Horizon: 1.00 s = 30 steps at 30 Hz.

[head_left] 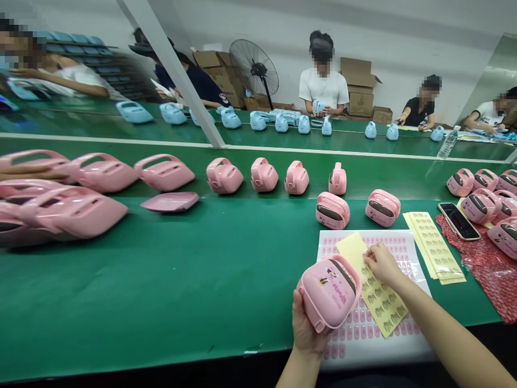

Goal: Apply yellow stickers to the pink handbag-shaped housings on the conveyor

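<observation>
One pink case (329,293) sits above the surface (181,296), gripped by fingers of the left hand (306,330); the right hand (383,263) touches a yellow sticker sheet (385,304), whether pinching I can't tell.

Soft, even light, blur and stretching at left.

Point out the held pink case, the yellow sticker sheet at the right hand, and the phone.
Pink case (330,295): head view, middle of its printed face.
Yellow sticker sheet (376,289): head view, on its printed part.
Phone (459,221): head view, on the dark screen.
</observation>
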### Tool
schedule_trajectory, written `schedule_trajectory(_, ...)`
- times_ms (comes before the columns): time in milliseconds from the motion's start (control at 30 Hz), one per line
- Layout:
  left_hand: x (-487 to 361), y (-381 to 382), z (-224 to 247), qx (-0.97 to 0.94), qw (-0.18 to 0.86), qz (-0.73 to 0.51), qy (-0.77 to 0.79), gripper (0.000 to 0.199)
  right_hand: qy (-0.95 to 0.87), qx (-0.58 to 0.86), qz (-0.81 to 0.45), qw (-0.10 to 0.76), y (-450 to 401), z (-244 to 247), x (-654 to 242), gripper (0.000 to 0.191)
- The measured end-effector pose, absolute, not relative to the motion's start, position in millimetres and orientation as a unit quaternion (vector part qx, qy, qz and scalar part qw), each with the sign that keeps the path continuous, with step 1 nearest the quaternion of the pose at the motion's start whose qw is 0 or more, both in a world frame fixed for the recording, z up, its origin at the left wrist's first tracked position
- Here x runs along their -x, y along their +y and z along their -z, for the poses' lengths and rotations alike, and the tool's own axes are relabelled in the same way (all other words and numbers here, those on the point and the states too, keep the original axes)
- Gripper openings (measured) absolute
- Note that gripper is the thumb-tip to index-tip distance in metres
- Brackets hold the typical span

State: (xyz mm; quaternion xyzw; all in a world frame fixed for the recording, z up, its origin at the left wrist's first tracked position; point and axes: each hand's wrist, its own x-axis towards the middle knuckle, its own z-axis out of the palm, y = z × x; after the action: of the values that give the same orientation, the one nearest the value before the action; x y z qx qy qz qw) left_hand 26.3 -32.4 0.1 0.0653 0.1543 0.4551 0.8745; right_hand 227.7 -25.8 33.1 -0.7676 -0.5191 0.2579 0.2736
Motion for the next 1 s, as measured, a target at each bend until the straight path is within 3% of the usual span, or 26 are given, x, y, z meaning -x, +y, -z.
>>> schedule_trajectory(467, -29, -27, -23, -0.062, 0.842, -0.471, 0.256, 0.053, -0.532, 0.747, -0.274, 0.288, -33, -35, -220, 0.014)
schedule_trajectory(767, -51, -11, -74, -0.208, 0.773, -0.457, 0.388, 0.053, -0.522, 0.655, -0.43, 0.338, -47, -40, -242, 0.009)
schedule_trajectory(867, -59, -7, -75, -0.253, 0.766, -0.445, 0.389, 0.048, -0.508, 0.618, -0.476, 0.365, -52, -49, -253, 0.022)
schedule_trajectory(1000, -68, -7, -79, -0.298, 0.766, -0.424, 0.38, 0.044, -0.477, 0.557, -0.496, 0.465, -60, -74, -251, 0.036)
